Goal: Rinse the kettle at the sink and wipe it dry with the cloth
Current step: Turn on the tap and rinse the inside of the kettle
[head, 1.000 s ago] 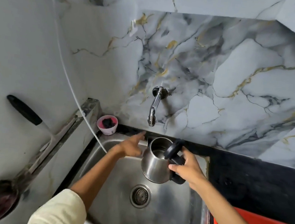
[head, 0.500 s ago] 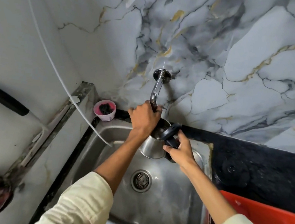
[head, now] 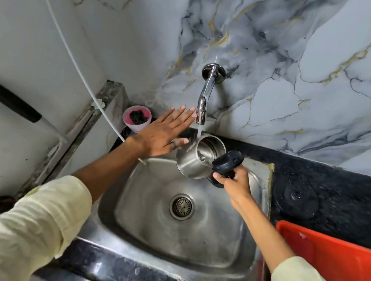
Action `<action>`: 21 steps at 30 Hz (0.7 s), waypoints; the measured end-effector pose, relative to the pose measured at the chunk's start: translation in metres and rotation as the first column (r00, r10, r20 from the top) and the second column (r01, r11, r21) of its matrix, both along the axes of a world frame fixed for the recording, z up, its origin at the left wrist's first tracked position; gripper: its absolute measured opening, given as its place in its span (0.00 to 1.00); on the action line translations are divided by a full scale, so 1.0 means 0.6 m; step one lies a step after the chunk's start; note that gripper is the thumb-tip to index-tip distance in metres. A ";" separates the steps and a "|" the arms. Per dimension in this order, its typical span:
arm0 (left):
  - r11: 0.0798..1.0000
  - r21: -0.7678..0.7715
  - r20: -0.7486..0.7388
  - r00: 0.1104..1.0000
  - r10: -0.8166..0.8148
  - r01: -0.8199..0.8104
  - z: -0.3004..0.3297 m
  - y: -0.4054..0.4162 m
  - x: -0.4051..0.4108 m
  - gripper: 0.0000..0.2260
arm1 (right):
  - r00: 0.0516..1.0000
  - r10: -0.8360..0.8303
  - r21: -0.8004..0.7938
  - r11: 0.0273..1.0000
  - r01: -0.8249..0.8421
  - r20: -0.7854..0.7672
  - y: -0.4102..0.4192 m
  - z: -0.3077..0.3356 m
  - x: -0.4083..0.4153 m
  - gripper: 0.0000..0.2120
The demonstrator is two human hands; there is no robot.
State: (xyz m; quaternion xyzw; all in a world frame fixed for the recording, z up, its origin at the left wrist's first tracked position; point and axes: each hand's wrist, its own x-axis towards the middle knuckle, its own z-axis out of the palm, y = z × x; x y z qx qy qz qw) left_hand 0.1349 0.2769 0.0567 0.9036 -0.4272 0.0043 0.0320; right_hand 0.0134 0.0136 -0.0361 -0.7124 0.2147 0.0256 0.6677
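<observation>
A steel kettle with its black lid flipped open hangs tilted over the steel sink, just under the wall tap. Water runs from the tap into the kettle's mouth. My right hand grips the kettle by its black handle. My left hand is flat with fingers spread, left of the tap and touching nothing. No cloth is visible.
A pink cup with dark contents stands at the sink's back left corner. A red tub sits right of the sink, with the kettle's black base on the dark counter behind it. A white hose crosses the left wall.
My left hand has let go of the tap and drawn back left, fingers spread. Water now flows into the kettle, which my right hand keeps under the spout.
</observation>
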 end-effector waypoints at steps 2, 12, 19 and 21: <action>0.997 0.065 0.077 0.996 -0.053 0.048 0.000 0.005 0.004 0.33 | 1.000 -0.014 -0.002 1.000 0.014 0.001 -0.003 -0.008 -0.006 0.19; 0.988 0.123 0.165 0.980 -0.108 0.088 0.013 0.011 0.015 0.33 | 0.997 -0.082 0.020 0.996 0.082 0.011 0.010 -0.021 -0.001 0.18; 0.992 0.107 0.149 0.986 -0.077 0.061 0.011 0.006 0.006 0.34 | 0.997 -0.071 0.001 0.997 0.071 0.003 0.010 -0.018 0.004 0.18; 0.993 0.104 0.147 0.987 -0.071 0.056 0.011 0.005 0.004 0.34 | 0.998 -0.058 0.004 0.998 0.058 0.006 0.009 -0.019 0.003 0.18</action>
